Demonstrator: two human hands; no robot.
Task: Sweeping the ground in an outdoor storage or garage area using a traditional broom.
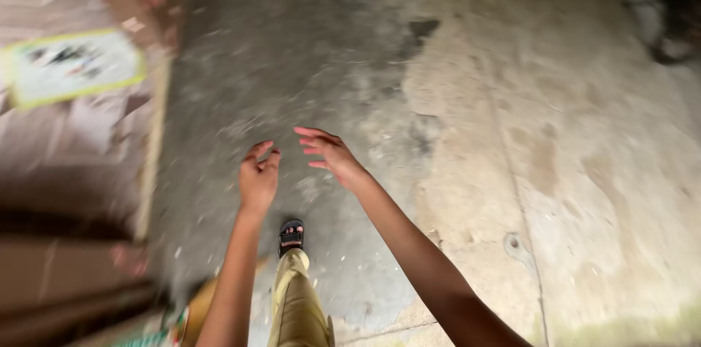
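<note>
Cardboard sheets (73,121), flattened and brownish, lie along the left edge of the view on the concrete floor (511,135); they are the items nearest the hands, and neither hand touches them. A pale label with a yellow-green border (73,66) sits on the upper sheet; its content is blurred and cannot be made out.

Left hand (258,178): raised over the floor, palm turned inward, fingers (261,151) loosely curled and slightly apart, holding nothing. It is near the right edge of the cardboard but clear of it.

Right hand (332,153): extended just beside the left hand, fingers (312,140) spread and pointing left, holding nothing. The two hands are close together but apart.

Below the hands, one leg in khaki trousers (296,303) is stepping forward, the foot in a dark strapped sandal (290,236) planted on the floor.

Floor condition: grey, worn, stained in patches, with a dark mark (420,29) toward the top centre and a lighter slab section on the right. A further cardboard piece (58,274) lies at lower left. The left portion of the view is heavily motion-blurred; detail there cannot be confirmed.
</note>
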